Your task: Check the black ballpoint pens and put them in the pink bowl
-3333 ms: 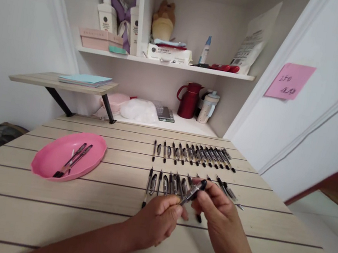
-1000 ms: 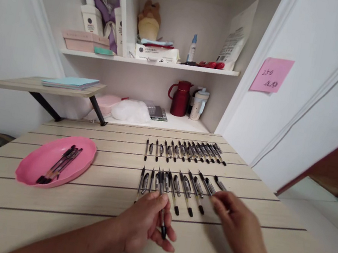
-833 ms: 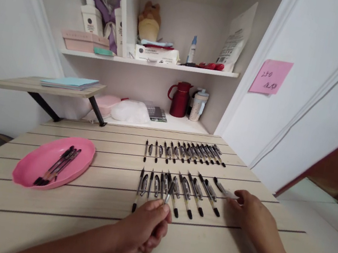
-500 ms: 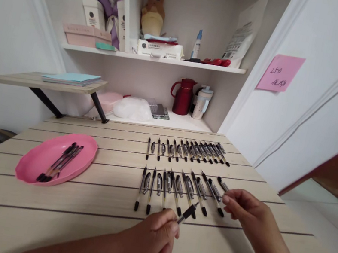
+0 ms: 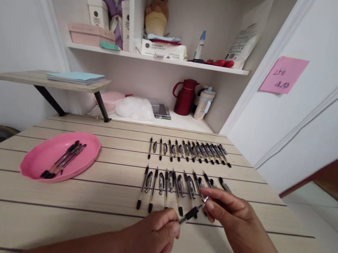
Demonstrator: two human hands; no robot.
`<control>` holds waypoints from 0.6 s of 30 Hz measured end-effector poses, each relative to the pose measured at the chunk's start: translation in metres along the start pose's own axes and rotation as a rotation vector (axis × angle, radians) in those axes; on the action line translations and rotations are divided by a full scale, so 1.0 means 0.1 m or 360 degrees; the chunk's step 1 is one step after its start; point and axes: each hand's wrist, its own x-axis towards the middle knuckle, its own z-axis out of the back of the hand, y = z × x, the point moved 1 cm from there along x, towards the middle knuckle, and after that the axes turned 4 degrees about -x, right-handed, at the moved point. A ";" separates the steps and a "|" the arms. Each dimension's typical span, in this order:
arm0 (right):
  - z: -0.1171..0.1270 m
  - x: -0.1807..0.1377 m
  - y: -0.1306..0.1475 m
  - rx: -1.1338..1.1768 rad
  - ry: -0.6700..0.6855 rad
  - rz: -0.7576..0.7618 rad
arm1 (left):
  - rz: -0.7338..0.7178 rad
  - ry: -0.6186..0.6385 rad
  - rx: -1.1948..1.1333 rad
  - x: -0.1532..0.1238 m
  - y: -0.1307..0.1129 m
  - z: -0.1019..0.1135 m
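Observation:
My left hand (image 5: 154, 235) is closed around a pen (image 5: 190, 214) with a black grip, its front end pointing up and to the right. At that end, the thumb and fingers of my right hand (image 5: 233, 209) pinch a small silvery piece (image 5: 205, 200), too small to name surely. Just beyond both hands lies a front row of pen parts (image 5: 153, 189), slim refills with black ends and clear caps with clips. My right hand covers some of this row's right side. Farther back runs a second similar row (image 5: 160, 149).
To the left, a pink scalloped plate (image 5: 30, 163) holds several pens (image 5: 63, 160). A small raised shelf (image 5: 24, 75) on black legs stands at the back left. Behind the table are a dark red jug (image 5: 185, 98), a speckled cup (image 5: 204, 104) and a white plastic bag (image 5: 134, 108).
My right hand has moved left from the right end of the front row to the pen's front end, bringing the silvery piece. My left hand keeps holding the pen, nearly still.

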 end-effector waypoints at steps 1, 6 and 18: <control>-0.01 -0.01 0.01 0.0003 0.0017 0.0003 | -0.0006 -0.0002 0.0004 0.00 0.00 0.00; -0.01 -0.04 0.02 0.0046 -0.0061 0.0023 | -0.0014 -0.0012 -0.0018 0.00 0.01 0.00; -0.08 -0.07 0.01 0.0073 0.0067 -0.0056 | -0.0049 -0.0004 -0.0004 0.00 -0.01 -0.02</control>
